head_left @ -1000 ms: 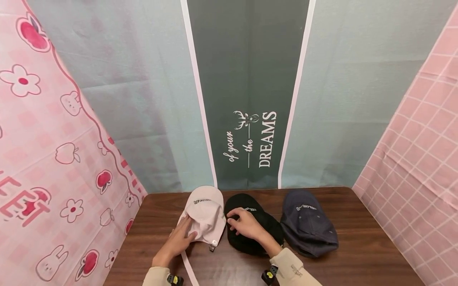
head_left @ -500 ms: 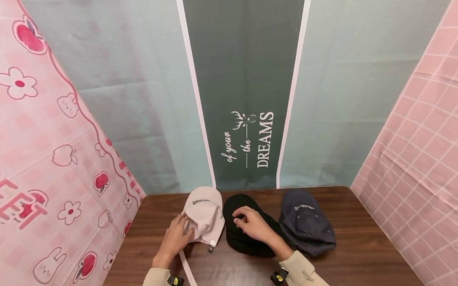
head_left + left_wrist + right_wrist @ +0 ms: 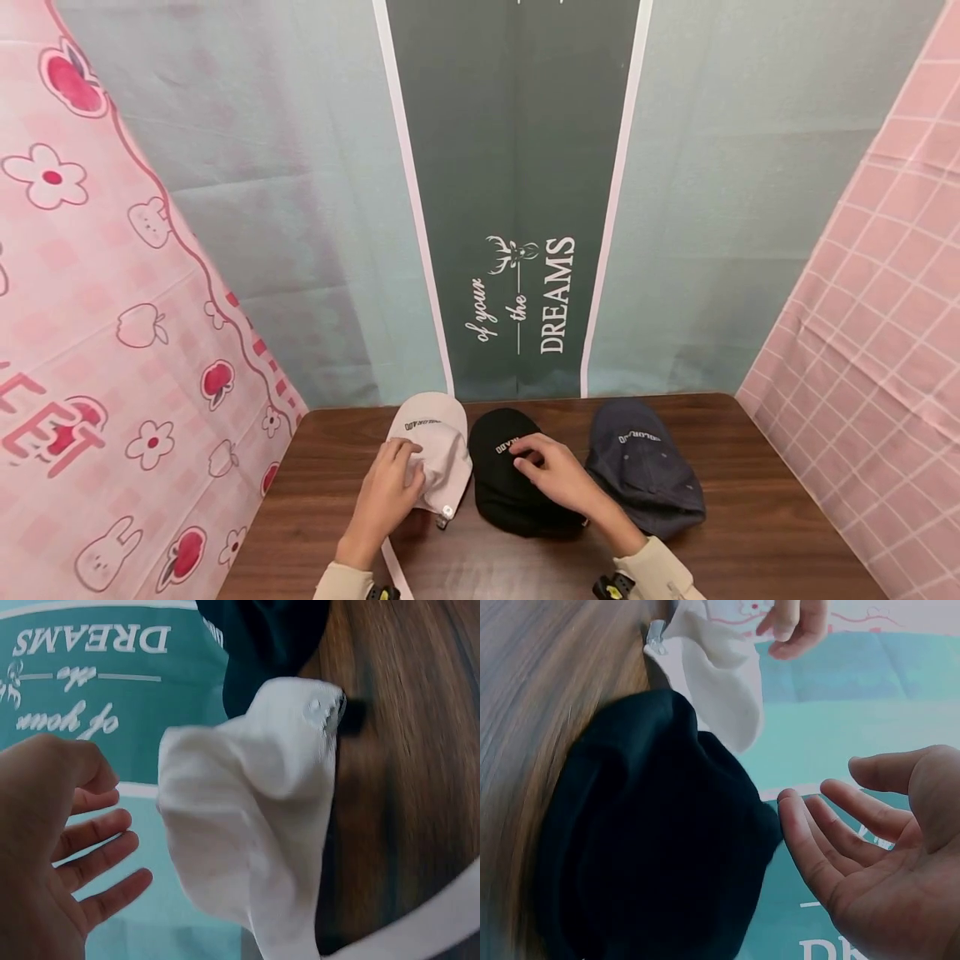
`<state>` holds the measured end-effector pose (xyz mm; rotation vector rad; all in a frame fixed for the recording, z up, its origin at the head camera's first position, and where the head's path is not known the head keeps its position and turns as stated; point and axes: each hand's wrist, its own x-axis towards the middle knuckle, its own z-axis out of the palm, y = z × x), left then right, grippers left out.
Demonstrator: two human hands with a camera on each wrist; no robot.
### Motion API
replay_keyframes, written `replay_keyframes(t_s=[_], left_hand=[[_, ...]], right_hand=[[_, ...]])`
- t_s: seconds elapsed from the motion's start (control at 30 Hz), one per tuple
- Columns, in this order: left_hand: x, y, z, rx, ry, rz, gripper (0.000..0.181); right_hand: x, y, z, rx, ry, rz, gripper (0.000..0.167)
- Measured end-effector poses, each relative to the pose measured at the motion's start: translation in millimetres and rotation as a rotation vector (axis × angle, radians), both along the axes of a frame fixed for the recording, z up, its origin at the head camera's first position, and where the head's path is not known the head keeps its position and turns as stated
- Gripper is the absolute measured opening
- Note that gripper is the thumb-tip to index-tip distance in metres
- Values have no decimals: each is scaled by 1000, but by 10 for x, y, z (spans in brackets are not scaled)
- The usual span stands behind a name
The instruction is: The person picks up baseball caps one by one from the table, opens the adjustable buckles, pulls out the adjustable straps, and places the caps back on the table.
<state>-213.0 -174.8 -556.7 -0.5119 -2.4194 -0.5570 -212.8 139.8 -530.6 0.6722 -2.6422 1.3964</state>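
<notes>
A white baseball cap (image 3: 445, 462) with dark lettering lies at the left of the row on the table. Over its left side hovers my left hand (image 3: 386, 492), fingers loosely bent; the left wrist view shows a gap between hand and cap. Beside it sits a black baseball cap (image 3: 501, 496), its white lettering partly covered by my right hand (image 3: 558, 473). That hand has relaxed fingers and holds nothing; in the right wrist view its fingertips (image 3: 791, 806) appear close to the black cap, and I cannot tell whether they touch. A navy baseball cap (image 3: 645, 475) rests at the right.
The caps stand along the back of a dark wooden table (image 3: 765, 533). A white strap (image 3: 396, 570) from the white cap's side trails toward the front edge. Behind hangs a green cloth (image 3: 517, 167) with lettering; pink cloths flank both sides.
My left hand has come off the white cap's side and shifted slightly right and up. My right hand has moved right across the black cap, uncovering more of its front lettering.
</notes>
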Motion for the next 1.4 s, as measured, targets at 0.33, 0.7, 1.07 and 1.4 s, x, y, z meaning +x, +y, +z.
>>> replay_keyframes(t_s=[0.33, 0.7, 1.07, 1.4], left_hand=[[4, 321, 14, -15, 76, -159, 28], [20, 681, -112, -10, 74, -313, 28], [26, 918, -263, -50, 26, -389, 30], [11, 1034, -374, -129, -22, -404, 42]], right_hand=[[82, 212, 9, 22, 123, 53, 22], [136, 376, -118, 222, 196, 40, 36], [286, 525, -294, 279, 211, 9, 58], [252, 631, -442, 313, 177, -63, 42]])
